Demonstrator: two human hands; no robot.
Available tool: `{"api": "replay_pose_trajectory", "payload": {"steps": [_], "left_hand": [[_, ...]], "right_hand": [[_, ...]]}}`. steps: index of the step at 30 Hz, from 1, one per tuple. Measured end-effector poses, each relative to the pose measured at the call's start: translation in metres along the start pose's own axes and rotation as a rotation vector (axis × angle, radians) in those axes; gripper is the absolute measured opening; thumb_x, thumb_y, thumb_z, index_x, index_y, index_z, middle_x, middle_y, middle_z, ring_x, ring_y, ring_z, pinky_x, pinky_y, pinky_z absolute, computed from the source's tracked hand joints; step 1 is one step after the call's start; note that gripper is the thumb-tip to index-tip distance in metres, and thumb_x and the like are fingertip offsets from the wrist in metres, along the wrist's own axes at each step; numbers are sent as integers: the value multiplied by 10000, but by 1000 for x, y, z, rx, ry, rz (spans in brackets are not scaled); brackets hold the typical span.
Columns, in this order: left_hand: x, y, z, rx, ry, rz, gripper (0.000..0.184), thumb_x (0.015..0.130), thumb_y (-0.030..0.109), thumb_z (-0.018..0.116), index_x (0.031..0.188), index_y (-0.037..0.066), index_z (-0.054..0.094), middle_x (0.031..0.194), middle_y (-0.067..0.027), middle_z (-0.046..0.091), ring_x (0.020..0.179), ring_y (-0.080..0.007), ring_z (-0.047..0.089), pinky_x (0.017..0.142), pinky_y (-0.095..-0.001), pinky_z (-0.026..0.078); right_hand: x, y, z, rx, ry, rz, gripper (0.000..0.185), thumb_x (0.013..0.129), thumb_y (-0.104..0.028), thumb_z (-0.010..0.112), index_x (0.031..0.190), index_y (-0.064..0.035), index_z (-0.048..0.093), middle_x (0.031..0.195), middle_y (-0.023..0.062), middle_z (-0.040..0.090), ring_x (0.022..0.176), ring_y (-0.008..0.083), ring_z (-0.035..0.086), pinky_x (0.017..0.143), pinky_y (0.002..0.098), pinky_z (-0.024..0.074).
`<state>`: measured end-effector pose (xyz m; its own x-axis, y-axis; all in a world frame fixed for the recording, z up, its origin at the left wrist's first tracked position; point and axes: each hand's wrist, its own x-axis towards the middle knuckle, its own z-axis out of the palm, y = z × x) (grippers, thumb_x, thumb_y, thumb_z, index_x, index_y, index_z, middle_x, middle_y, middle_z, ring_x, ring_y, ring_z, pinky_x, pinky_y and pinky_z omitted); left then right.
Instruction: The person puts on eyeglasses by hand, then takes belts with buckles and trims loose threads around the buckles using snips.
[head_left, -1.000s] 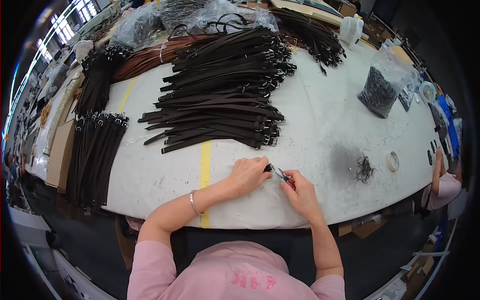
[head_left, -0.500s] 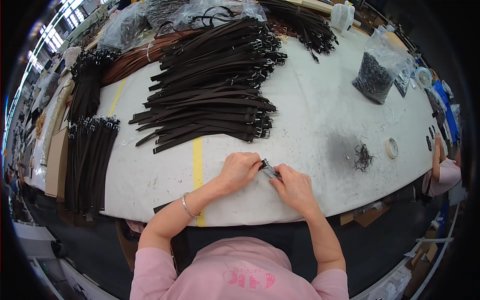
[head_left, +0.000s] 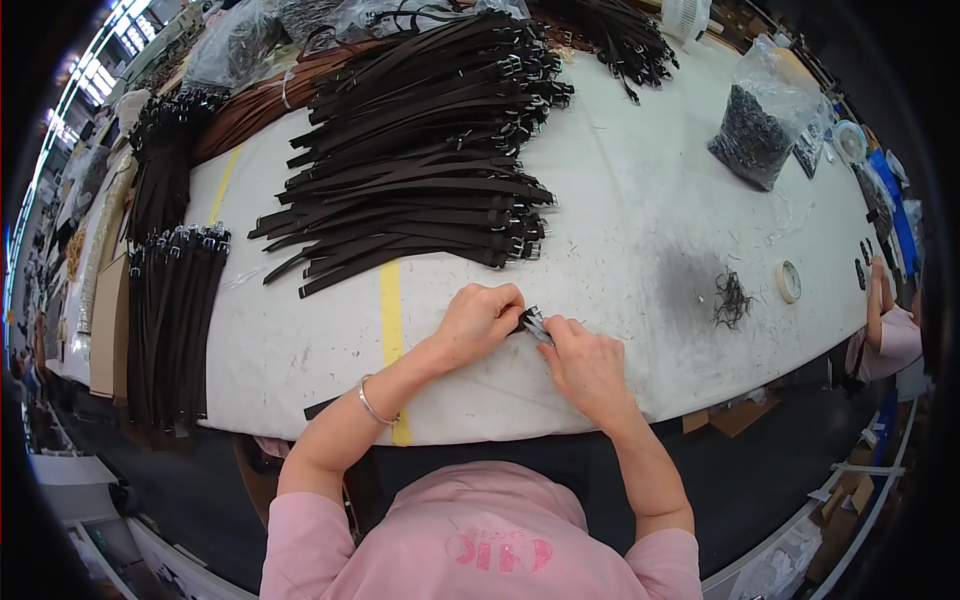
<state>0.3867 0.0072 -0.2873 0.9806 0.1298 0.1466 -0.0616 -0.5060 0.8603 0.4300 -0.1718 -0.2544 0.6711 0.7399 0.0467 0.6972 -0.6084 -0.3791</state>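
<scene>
- Far left of the fingers, the bundle (head_left: 165, 330) is laid by the table edge; a slide to the floor could be caused by a knock.
- Nearer, a strap tail (head_left: 318, 408) is seen by the left forearm; if it is joined to the held piece, which can't be told, a snag could be caused by the sleeve or edge.
- Beyond the left fingers, the stack (head_left: 420, 190) is spread loosely; belts could be tangled by a brushing arm.
- And here, by the left hand (head_left: 482, 322), the belt end (head_left: 529, 316) is pinched between closed fingertips; with so little gripped, a twist could be caused by any sideways pull.
- Right against it, the snips (head_left: 541, 332) are grasped by the curled fingers of the right hand (head_left: 588, 370); skin could be nicked or leather scored, so close are the tips. Blade opening can't be told.
- Right of the fingers, threads (head_left: 732, 300) could be dragged in by a sweeping wrist.
</scene>
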Motion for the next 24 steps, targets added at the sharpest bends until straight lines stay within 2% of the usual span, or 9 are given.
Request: {"api": "replay_pose_trajectory", "payload": {"steps": [7,10,18,24], "left_hand": [[1,0,1,12,12,5,61,807,29,562,804,-17,601,566,-107,557,477,-120,475,480,-269,405],[1,1,1,24,15,0,57,808,28,562,802,-14,599,571,-113,559,473,-131,476,479,-274,407],[7,-3,7,91,74,64,35,802,34,569,799,4,585,587,-134,558,466,-209,498,482,-300,418],[12,-7,10,90,122,105,24,797,22,564,794,1,574,596,-133,567,473,-216,507,487,-305,424]], "right_hand": [[6,-2,0,-33,56,-83,121,801,-142,599,847,-59,525,713,85,600,566,294,615,476,402,460],[8,-2,-2,-69,35,-85,94,800,-124,582,847,-62,530,713,85,604,559,291,614,474,398,459],[22,3,-5,-103,-3,-81,146,777,-142,628,850,-67,527,709,85,605,601,309,606,511,416,444],[27,10,-4,-87,-12,-108,152,774,-137,630,845,-64,518,693,84,604,606,308,604,522,419,443]]}}
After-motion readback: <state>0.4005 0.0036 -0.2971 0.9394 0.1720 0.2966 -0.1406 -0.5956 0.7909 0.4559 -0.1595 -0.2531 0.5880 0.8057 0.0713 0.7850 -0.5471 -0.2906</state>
